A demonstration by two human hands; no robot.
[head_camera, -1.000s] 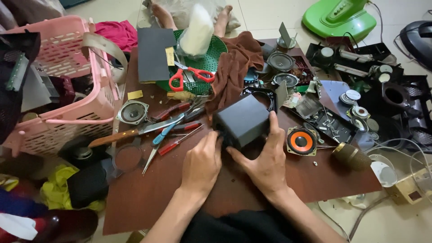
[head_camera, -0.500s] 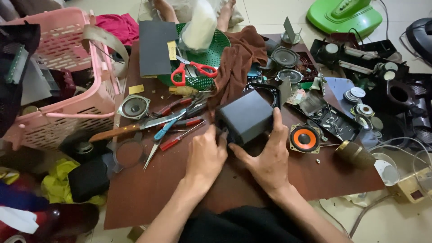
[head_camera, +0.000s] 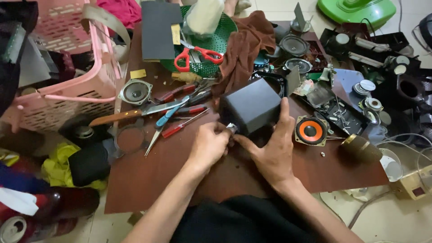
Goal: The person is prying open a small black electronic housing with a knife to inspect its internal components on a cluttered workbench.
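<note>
Cluttered brown tabletop (head_camera: 148,180) fills the view, set low over a pale tiled floor. At far left stands a pink plastic basket (head_camera: 76,90); at far centre a green perforated tray (head_camera: 216,45) carries red-handled scissors (head_camera: 198,56), with a brown cloth (head_camera: 243,45) bunched just beside it to the right. Dismantled black electronics and loose speaker drivers crowd the right side.

Near centre sits the black box (head_camera: 249,108), a small cube-shaped enclosure, resting on the tabletop and tilted slightly. Compared with a second ago, it sits at much the same spot but both hands have closed in lower on its near corner, so the work has narrowed from holding the box to handling one small fitting on it.

Right hand (head_camera: 272,150) clasps the box, thumb laid up its right face, fingers under the near edge. Left hand (head_camera: 209,144) has its fingertips pressed together, pinching a small pale metallic part (head_camera: 231,128) at the box's near-left corner; what that part is cannot be told.

Just right of the box lies an orange-coned speaker (head_camera: 311,131). To the left lie a wood-handled knife (head_camera: 135,112), screwdrivers (head_camera: 182,123) and a small grey speaker (head_camera: 135,91).
</note>
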